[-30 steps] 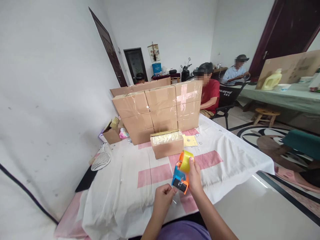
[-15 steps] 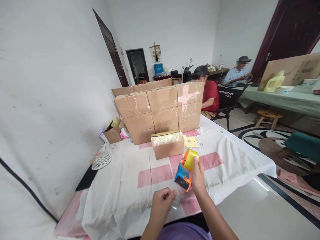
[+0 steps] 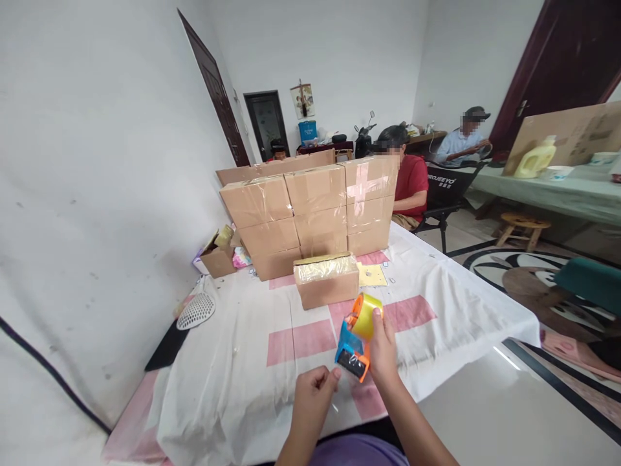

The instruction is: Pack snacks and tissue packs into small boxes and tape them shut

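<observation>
My right hand grips a blue and orange tape dispenser with a yellow-green roll of clear tape, held above the white and pink tablecloth. My left hand is pinched on the loose end of the clear tape just left of and below the dispenser's mouth. A small cardboard box with a shiny taped top lies on the table beyond the dispenser. Behind it stands a stack of sealed cardboard boxes.
An open small box with items and a white mesh object lie at the left by the wall. A person in red sits past the stack; another person sits farther back. A green-covered table stands right.
The dispenser in my right hand rose and came back down slightly. My left hand stayed pinched on the tape end near the dispenser. The view shifted a little.
</observation>
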Tool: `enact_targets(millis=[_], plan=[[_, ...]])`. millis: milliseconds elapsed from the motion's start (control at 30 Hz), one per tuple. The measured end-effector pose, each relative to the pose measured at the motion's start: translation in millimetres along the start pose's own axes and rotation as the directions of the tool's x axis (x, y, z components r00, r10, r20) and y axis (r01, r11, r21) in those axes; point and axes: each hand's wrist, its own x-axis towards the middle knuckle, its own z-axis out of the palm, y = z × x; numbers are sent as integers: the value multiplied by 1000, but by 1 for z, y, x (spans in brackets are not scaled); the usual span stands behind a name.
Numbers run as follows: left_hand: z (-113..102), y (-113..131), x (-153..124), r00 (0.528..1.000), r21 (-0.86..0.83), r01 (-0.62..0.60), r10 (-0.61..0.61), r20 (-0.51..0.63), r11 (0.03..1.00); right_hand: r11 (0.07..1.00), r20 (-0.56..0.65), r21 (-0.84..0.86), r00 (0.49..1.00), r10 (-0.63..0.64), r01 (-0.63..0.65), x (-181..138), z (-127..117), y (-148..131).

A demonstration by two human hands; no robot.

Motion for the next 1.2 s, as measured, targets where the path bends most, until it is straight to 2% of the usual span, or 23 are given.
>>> enact_targets(millis=[100,267,400,500,600,667,767,900,1067,1200], plan=[[0,-4,1,1000,-8,11,-11,5,1000,999,-40,-21,999,23,-24,-3,3,0],[0,-12,5,998,-30,60,-59,32,998,999,69,-1,997,34,-34,-1,0,13],[-3,-18,9,996,-54,87,-87,16,995,996,49,2,995,86,-86,-5,4,20],[-14,-29,11,990,-36,102,-105,-97,994,991,82,25,989,126,-128,-10,13,17],[-30,-43,11,961,-61,130,-141,-237,990,999,-3,-12,999,38,-38,-8,19,10],[-39,-51,9,945,-118,153,-180,-272,981,998,-66,-48,997,-40,37,0,18,6],[-48,-57,7,938,-212,153,-209,-278,965,988,-90,-109,988,-124,114,23,9,5],[-60,-50,9,943,-265,105,-181,-280,959,952,-74,-212,968,-240,220,75,-14,7],[-79,-19,18,929,-294,36,-141,-342,955,852,-19,-416,934,-357,318,154,-36,7],[-90,6,29,922,-335,19,-146,-357,942,819,2,-503,948,-319,276,191,-49,25]])
